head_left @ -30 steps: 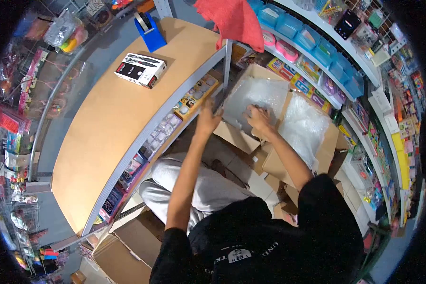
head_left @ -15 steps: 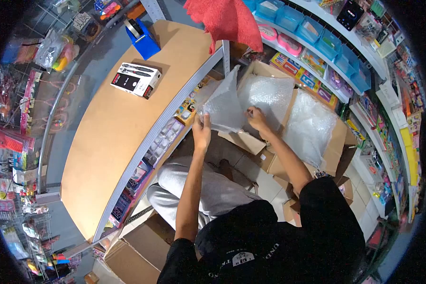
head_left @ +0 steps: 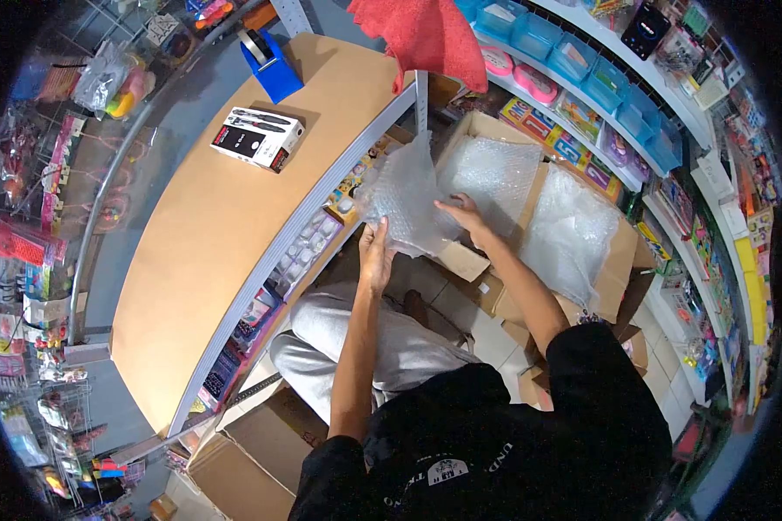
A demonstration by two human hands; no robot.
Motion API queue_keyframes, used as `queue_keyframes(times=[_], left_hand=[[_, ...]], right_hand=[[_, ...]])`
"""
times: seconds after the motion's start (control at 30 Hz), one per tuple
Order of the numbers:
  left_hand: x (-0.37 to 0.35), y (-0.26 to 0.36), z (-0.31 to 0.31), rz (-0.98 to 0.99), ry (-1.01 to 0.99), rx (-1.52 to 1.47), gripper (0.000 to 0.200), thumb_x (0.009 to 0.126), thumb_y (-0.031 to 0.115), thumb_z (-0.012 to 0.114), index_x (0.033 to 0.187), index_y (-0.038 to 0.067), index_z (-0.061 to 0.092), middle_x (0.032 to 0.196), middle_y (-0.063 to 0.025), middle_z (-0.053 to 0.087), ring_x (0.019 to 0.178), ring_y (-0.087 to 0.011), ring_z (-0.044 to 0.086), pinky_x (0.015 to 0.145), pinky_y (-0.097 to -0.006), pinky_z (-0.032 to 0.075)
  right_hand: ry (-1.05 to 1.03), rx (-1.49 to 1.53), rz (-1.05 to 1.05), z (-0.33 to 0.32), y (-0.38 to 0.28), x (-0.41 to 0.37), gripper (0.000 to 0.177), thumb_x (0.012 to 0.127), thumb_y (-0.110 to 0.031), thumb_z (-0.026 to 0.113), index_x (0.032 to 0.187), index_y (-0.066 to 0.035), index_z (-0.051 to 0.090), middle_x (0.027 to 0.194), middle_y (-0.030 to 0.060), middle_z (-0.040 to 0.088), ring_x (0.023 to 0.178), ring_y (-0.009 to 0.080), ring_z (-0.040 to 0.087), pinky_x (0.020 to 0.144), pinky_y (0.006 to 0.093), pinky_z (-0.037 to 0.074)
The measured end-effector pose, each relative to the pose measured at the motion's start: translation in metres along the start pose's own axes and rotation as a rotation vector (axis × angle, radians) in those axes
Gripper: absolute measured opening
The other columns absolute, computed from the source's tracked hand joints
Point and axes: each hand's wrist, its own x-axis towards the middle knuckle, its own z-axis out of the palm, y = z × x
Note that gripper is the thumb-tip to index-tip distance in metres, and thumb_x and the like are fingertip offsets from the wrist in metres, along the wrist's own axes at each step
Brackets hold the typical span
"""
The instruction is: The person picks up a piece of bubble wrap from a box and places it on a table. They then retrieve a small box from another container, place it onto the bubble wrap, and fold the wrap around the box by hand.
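So the left hand [head_left: 376, 256] has its fingers clamped on the lower edge of a loose bubble wrap sheet [head_left: 404, 195], which is held up between the curved wooden counter [head_left: 226, 226] and the open cardboard box [head_left: 473, 126]. The right hand [head_left: 467, 217] is just beside the sheet's right side with fingers a bit apart, though I can't tell if they're touching it. More bubble wrap [head_left: 569, 221] sits in the box, and up on the counter there's a pen box [head_left: 258, 139] near a blue tape dispenser [head_left: 272, 68].
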Motion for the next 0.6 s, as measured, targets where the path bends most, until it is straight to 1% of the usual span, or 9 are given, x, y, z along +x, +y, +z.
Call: queue_keyframes(times=[0.07, 0.1, 0.13, 0.2, 0.3, 0.37, 0.47, 0.57, 0.6], left_hand=[[0.0, -0.004, -0.008, 0.0, 0.026, -0.011, 0.024, 0.103, 0.029, 0.057, 0.117, 0.009, 0.058, 0.117, -0.0025, 0.063, 0.106, -0.017, 0.063, 0.089, -0.0388, 0.054], [0.0, -0.006, -0.012, 0.011, 0.051, -0.009, 0.027, 0.104, 0.031, 0.056, 0.119, 0.009, 0.058, 0.119, -0.0032, 0.063, 0.107, -0.0173, 0.062, 0.089, -0.0391, 0.054], [0.001, -0.009, -0.016, 0.021, 0.073, -0.007, 0.029, 0.104, 0.032, 0.055, 0.121, 0.008, 0.058, 0.12, -0.0038, 0.063, 0.109, -0.0176, 0.062, 0.089, -0.0394, 0.054], [0.004, -0.012, -0.025, 0.0, 0.021, 0.019, 0.035, 0.104, 0.035, 0.053, 0.127, 0.008, 0.055, 0.122, -0.0034, 0.062, 0.111, -0.0176, 0.061, 0.089, -0.0389, 0.054], [0.004, -0.016, -0.016, 0.035, 0.017, 0.037, 0.041, 0.105, 0.039, 0.051, 0.132, 0.008, 0.052, 0.122, -0.0031, 0.062, 0.112, -0.018, 0.061, 0.089, -0.0378, 0.053], [0.0, -0.016, -0.005, 0.052, 0.065, 0.077, 0.045, 0.105, 0.041, 0.05, 0.136, 0.008, 0.049, 0.121, -0.0032, 0.061, 0.11, -0.0174, 0.061, 0.09, -0.0352, 0.052], [-0.004, -0.017, 0.009, 0.004, 0.082, 0.196, 0.05, 0.105, 0.039, 0.051, 0.142, 0.007, 0.045, 0.131, -0.0061, 0.058, 0.115, -0.0187, 0.059, 0.096, -0.0337, 0.049], [-0.006, -0.017, 0.022, 0.08, 0.183, 0.193, 0.031, 0.106, 0.037, 0.05, 0.112, 0.007, 0.057, 0.099, 0.0006, 0.059, 0.089, -0.01, 0.056, 0.078, -0.0294, 0.049], [-0.002, -0.019, 0.019, 0.121, 0.18, 0.328, 0.028, 0.106, 0.036, 0.05, 0.104, 0.008, 0.054, 0.093, 0.0018, 0.054, 0.084, -0.009, 0.052, 0.074, -0.0285, 0.047]], right_hand=[[-0.082, 0.14, -0.088, -0.012, 0.002, -0.001, 0.056, 0.084, -0.043, 0.077, 0.121, -0.005, 0.064, 0.102, 0.0079, 0.067, 0.096, 0.0182, 0.06, 0.087, 0.0332, 0.045], [0.031, 0.208, -0.095, -0.011, 0.003, -0.003, 0.033, 0.086, -0.033, 0.077, 0.099, -0.004, 0.07, 0.085, 0.0007, 0.064, 0.081, 0.0119, 0.056, 0.075, 0.029, 0.043], [0.047, 0.227, -0.126, -0.014, 0.002, -0.003, 0.033, 0.087, -0.032, 0.076, 0.102, -0.003, 0.069, 0.087, 0.0015, 0.066, 0.082, 0.0125, 0.057, 0.076, 0.0295, 0.044], [0.085, 0.264, -0.183, -0.024, 0.004, -0.006, 0.034, 0.09, -0.03, 0.073, 0.107, -0.001, 0.068, 0.092, 0.0032, 0.069, 0.084, 0.0137, 0.06, 0.078, 0.0303, 0.047], [0.104, 0.33, -0.173, -0.045, -0.014, -0.034, 0.029, 0.093, -0.028, 0.07, 0.103, -0.001, 0.066, 0.087, 0.0004, 0.066, 0.08, 0.0109, 0.057, 0.075, 0.0273, 0.045], [0.155, 0.315, -0.26, -0.054, 0.0, -0.029, 0.027, 0.096, -0.028, 0.067, 0.103, -0.001, 0.065, 0.087, 0.0003, 0.066, 0.079, 0.01, 0.056, 0.074, 0.026, 0.045], [0.236, 0.276, -0.337, -0.063, 0.001, -0.037, 0.027, 0.099, -0.028, 0.063, 0.104, -0.001, 0.064, 0.087, 0.001, 0.067, 0.079, 0.0094, 0.057, 0.072, 0.0255, 0.045], [0.269, 0.248, -0.407, -0.07, -0.017, -0.055, 0.025, 0.101, -0.026, 0.061, 0.107, -0.001, 0.062, 0.087, 0.0017, 0.067, 0.08, 0.0092, 0.057, 0.073, 0.0258, 0.045], [0.279, 0.241, -0.427, -0.071, -0.019, -0.061, 0.024, 0.101, -0.025, 0.06, 0.109, -0.002, 0.062, 0.086, 0.0018, 0.067, 0.08, 0.0091, 0.057, 0.073, 0.0258, 0.045]])
